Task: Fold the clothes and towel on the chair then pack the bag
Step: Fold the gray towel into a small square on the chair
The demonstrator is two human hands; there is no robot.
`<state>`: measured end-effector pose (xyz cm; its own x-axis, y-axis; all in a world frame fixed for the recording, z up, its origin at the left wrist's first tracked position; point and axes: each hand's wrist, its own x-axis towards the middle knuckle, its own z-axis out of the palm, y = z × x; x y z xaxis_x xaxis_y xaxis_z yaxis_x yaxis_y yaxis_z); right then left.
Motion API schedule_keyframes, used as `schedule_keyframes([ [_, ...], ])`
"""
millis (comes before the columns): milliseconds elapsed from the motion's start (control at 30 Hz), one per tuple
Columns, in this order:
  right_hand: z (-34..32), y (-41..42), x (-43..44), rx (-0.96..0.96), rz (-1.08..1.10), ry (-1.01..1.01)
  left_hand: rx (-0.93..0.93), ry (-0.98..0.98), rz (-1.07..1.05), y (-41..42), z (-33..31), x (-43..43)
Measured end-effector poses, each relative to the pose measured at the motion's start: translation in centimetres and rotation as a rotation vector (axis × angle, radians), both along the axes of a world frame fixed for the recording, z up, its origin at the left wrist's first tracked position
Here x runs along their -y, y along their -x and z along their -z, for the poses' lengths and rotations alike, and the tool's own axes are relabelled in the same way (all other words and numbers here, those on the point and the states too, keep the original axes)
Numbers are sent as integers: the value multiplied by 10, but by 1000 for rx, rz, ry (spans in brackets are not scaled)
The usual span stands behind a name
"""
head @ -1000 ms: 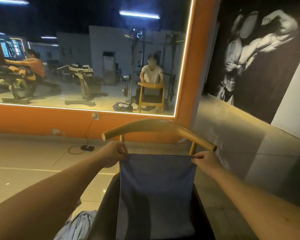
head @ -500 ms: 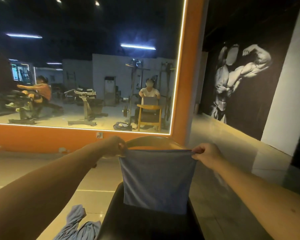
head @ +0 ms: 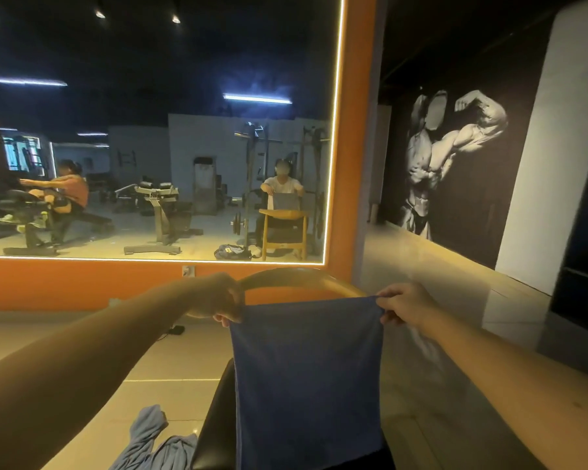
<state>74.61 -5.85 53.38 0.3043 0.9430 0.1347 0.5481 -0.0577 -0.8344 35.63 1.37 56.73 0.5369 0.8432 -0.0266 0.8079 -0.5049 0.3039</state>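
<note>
Ahead of you the mirror (head: 150, 130) fills the orange wall, and its reflection shows the bag (head: 233, 252) lying on the floor beside the chair, so packing looks like a later step. The chair (head: 214, 418) stands right before you, its dark seat a ready surface for laying folds. You hold the blue towel (head: 308, 378) up by its top edge, spread flat and hanging over the seat in front of the wooden backrest, probably so its own weight pulls it straight for folding. A blue garment (head: 157, 442) lies crumpled by the seat's left edge, not yet folded. Your left hand (head: 218, 296) pinches the towel's top left corner and your right hand (head: 404, 305) the top right, fingers curled onto the cloth.
</note>
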Motion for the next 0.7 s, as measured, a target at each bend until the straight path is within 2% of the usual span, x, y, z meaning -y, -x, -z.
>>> schedule_keyframes([
  [167, 5, -5, 1, -137, -8, 8, 53, 21, -15, 3, 5, 2],
  [400, 9, 1, -6, -131, -109, -31, -11, -35, -34, 2, 10, -8],
  [500, 15, 2, -18, -106, -79, -23, 24, -36, -76, 3, 17, -22],
  [700, 43, 7, -72, -183, 8, -23, 107, -53, -231, 1, 48, -74],
])
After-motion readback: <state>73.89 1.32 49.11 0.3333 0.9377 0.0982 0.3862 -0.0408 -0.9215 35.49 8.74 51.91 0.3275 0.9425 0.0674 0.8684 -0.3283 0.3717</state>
